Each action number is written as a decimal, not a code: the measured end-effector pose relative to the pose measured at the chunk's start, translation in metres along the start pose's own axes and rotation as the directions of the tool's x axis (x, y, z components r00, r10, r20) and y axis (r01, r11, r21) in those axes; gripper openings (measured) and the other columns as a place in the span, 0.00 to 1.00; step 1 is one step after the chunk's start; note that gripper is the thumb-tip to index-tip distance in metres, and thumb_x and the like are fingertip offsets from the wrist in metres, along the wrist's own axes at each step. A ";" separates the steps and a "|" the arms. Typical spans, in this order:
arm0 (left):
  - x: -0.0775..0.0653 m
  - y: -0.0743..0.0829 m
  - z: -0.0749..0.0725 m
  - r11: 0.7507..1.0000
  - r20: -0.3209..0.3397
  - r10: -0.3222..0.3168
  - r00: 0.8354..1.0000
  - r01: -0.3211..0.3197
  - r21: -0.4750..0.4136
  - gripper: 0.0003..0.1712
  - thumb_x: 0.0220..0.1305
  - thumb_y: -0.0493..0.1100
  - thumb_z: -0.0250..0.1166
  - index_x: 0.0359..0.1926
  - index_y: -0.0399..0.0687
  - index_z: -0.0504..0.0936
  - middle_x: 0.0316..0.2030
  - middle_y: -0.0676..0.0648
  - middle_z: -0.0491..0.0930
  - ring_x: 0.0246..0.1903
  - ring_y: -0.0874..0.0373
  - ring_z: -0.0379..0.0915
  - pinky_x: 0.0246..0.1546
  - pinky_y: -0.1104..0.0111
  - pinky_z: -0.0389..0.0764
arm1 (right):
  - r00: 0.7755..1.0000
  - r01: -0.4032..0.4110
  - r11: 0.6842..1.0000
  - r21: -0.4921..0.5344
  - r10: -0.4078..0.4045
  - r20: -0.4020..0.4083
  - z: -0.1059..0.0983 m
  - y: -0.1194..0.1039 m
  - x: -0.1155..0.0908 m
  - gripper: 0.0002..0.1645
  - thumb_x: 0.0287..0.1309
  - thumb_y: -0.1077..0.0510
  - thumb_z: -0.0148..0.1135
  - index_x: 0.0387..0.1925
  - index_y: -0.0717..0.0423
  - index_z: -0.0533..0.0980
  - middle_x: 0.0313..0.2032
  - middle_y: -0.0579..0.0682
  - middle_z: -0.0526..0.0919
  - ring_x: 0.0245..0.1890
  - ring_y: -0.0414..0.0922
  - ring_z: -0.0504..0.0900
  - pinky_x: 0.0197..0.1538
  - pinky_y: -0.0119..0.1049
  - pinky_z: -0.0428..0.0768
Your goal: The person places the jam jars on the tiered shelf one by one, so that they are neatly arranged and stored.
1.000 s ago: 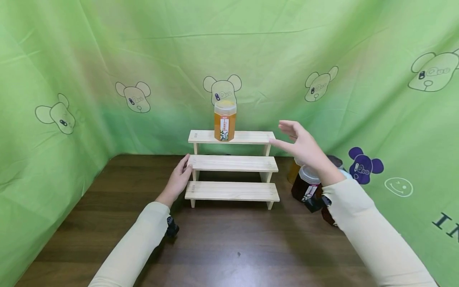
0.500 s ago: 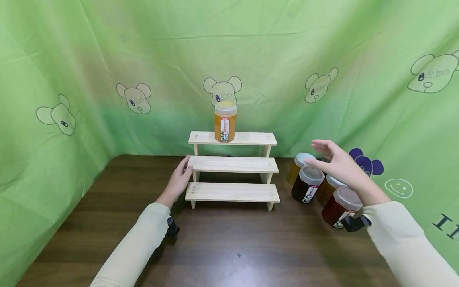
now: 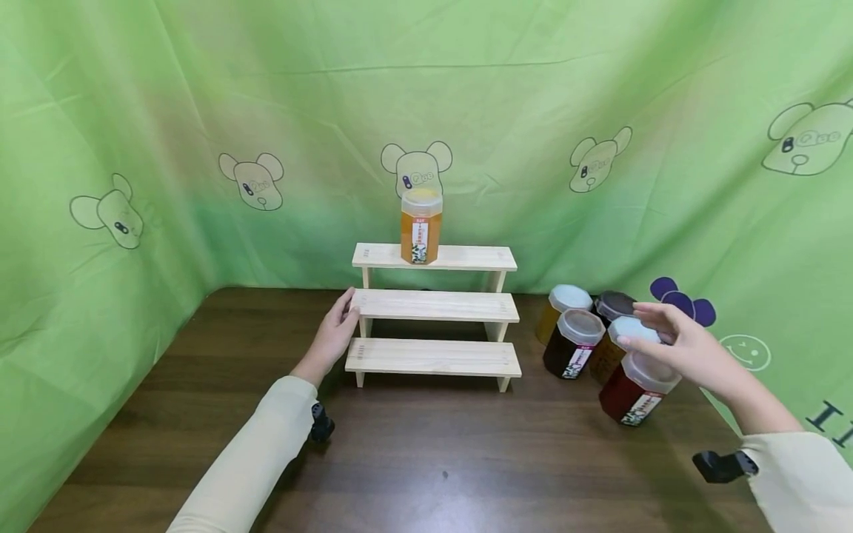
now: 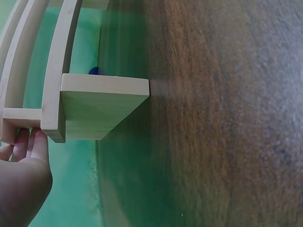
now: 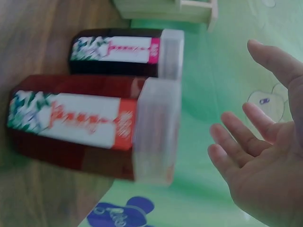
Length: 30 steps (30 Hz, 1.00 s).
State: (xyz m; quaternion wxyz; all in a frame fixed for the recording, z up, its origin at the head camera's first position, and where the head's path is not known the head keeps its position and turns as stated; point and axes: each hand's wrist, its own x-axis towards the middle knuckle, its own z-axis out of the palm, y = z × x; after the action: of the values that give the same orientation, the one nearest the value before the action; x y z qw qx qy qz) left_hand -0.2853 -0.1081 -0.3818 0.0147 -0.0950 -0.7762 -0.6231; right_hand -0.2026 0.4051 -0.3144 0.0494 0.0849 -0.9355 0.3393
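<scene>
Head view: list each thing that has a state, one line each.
Rack: upright on the table, left hand touching its middle shelf end.
Orange jar: upright, lidded, on the top shelf.
Red jar: upright, lidded, under the right hand.
Left hand: open, fingers against the rack.
Right hand: open, holding nothing.

green bear-print backdrop (image 3: pixel 533 89), dark wooden table (image 3: pixel 426 451)
</scene>
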 end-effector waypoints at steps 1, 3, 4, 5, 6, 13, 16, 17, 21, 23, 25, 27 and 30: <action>0.000 0.000 0.000 1.000 0.000 0.001 1.000 -0.001 0.003 0.32 0.80 0.38 0.44 0.78 0.34 0.48 0.74 0.31 0.52 0.72 0.40 0.50 0.72 0.52 0.57 | 1.000 -0.004 1.000 0.006 0.004 0.000 0.000 0.003 -0.002 0.43 0.67 0.53 0.65 0.72 0.69 0.56 0.65 0.75 0.65 0.56 0.44 0.76 0.43 0.13 0.68; 0.005 -0.009 0.000 1.000 -0.005 0.002 1.000 -0.002 -0.004 0.32 0.80 0.38 0.45 0.78 0.36 0.48 0.74 0.32 0.52 0.73 0.41 0.51 0.72 0.52 0.57 | 1.000 -0.007 1.000 0.007 0.007 -0.009 0.000 0.010 -0.007 0.43 0.66 0.55 0.66 0.72 0.70 0.56 0.64 0.75 0.65 0.51 0.30 0.73 0.42 0.15 0.70; 0.008 -0.014 0.000 1.000 -0.007 0.006 1.000 -0.007 -0.008 0.32 0.80 0.39 0.45 0.78 0.36 0.48 0.75 0.32 0.52 0.73 0.41 0.51 0.72 0.52 0.57 | 1.000 -0.010 1.000 0.009 0.010 -0.011 -0.001 0.013 -0.009 0.43 0.66 0.55 0.66 0.72 0.70 0.56 0.64 0.75 0.65 0.49 0.27 0.70 0.42 0.16 0.71; 0.011 -0.018 0.001 1.000 -0.010 0.010 1.000 -0.011 -0.012 0.32 0.80 0.39 0.45 0.78 0.37 0.48 0.75 0.32 0.52 0.73 0.42 0.51 0.72 0.52 0.57 | 1.000 -0.015 1.000 0.009 0.015 -0.014 -0.001 0.016 -0.011 0.43 0.66 0.55 0.66 0.71 0.71 0.56 0.64 0.75 0.65 0.49 0.24 0.68 0.41 0.16 0.72; 0.013 -0.023 0.001 1.000 -0.013 0.012 1.000 -0.012 -0.016 0.32 0.81 0.40 0.45 0.79 0.38 0.48 0.75 0.33 0.52 0.73 0.42 0.51 0.72 0.52 0.56 | 1.000 -0.019 1.000 0.005 0.019 -0.011 -0.001 0.019 -0.013 0.43 0.67 0.55 0.65 0.71 0.71 0.56 0.64 0.75 0.65 0.50 0.28 0.70 0.41 0.16 0.72; 0.021 -0.039 0.001 0.999 -0.031 0.032 0.999 -0.032 -0.008 0.32 0.81 0.43 0.46 0.79 0.42 0.50 0.75 0.36 0.55 0.72 0.45 0.53 0.72 0.54 0.58 | 0.997 -0.077 0.997 -0.027 0.076 -0.018 0.008 0.038 -0.024 0.49 0.66 0.52 0.66 0.73 0.73 0.51 0.63 0.78 0.63 0.58 0.54 0.72 0.45 0.22 0.74; 0.021 -0.039 0.002 0.999 -0.035 0.034 0.999 -0.035 -0.005 0.32 0.81 0.43 0.46 0.79 0.42 0.50 0.75 0.37 0.55 0.72 0.46 0.53 0.72 0.55 0.58 | 0.996 -0.089 0.996 -0.019 0.089 0.004 0.015 0.046 -0.025 0.50 0.66 0.52 0.65 0.71 0.79 0.49 0.59 0.82 0.66 0.54 0.66 0.75 0.44 0.25 0.77; 0.021 -0.038 0.002 0.999 -0.034 0.036 0.999 -0.036 -0.006 0.32 0.81 0.43 0.46 0.79 0.42 0.50 0.75 0.37 0.54 0.72 0.46 0.53 0.72 0.55 0.58 | 0.996 -0.091 0.996 -0.024 0.091 0.005 0.017 0.049 -0.026 0.49 0.66 0.53 0.65 0.70 0.80 0.50 0.56 0.81 0.69 0.50 0.61 0.79 0.39 0.21 0.75; 0.021 -0.038 0.002 0.999 -0.031 0.035 0.999 -0.035 -0.012 0.32 0.81 0.43 0.46 0.79 0.42 0.50 0.75 0.36 0.54 0.72 0.46 0.53 0.72 0.55 0.58 | 0.999 -0.052 0.998 0.048 0.051 0.017 0.025 0.057 -0.026 0.37 0.65 0.58 0.65 0.61 0.83 0.61 0.41 0.67 0.83 0.34 0.40 0.83 0.35 0.31 0.83; 0.021 -0.039 0.002 0.999 -0.031 0.035 0.999 -0.036 -0.013 0.32 0.81 0.43 0.46 0.79 0.42 0.50 0.75 0.36 0.54 0.72 0.46 0.53 0.72 0.55 0.58 | 1.000 -0.019 0.997 0.080 0.018 0.013 0.029 0.059 -0.026 0.29 0.64 0.62 0.66 0.56 0.81 0.67 0.36 0.55 0.85 0.31 0.37 0.83 0.34 0.32 0.84; 0.021 -0.039 0.002 0.999 -0.031 0.034 0.999 -0.035 -0.011 0.32 0.81 0.43 0.46 0.79 0.41 0.50 0.75 0.36 0.54 0.73 0.45 0.52 0.72 0.54 0.57 | 1.000 0.015 0.996 0.090 -0.015 0.003 0.032 0.061 -0.026 0.23 0.62 0.64 0.66 0.52 0.77 0.72 0.34 0.46 0.86 0.32 0.36 0.83 0.34 0.31 0.83; 0.020 -0.039 0.002 0.999 -0.031 0.031 0.999 -0.031 -0.012 0.32 0.81 0.43 0.46 0.79 0.42 0.50 0.75 0.36 0.54 0.73 0.46 0.52 0.72 0.55 0.57 | 0.999 0.033 0.996 0.086 -0.032 -0.005 0.035 0.063 -0.027 0.21 0.61 0.64 0.67 0.51 0.75 0.74 0.34 0.41 0.86 0.33 0.35 0.83 0.36 0.28 0.81; 0.020 -0.039 0.002 1.000 -0.034 0.026 0.999 -0.026 -0.013 0.32 0.81 0.43 0.46 0.79 0.42 0.51 0.75 0.36 0.54 0.73 0.46 0.52 0.72 0.55 0.57 | 0.998 0.068 0.993 0.095 -0.068 -0.006 0.040 0.067 -0.031 0.25 0.59 0.65 0.68 0.54 0.74 0.73 0.37 0.43 0.86 0.37 0.34 0.83 0.40 0.26 0.80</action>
State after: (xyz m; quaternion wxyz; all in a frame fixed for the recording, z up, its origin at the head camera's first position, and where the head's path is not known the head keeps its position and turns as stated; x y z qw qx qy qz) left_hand -0.3110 -0.1118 -0.4170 0.0351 -0.0948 -0.7704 -0.6295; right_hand -0.1866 0.4337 -0.3911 0.0581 0.1187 -0.9149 0.3816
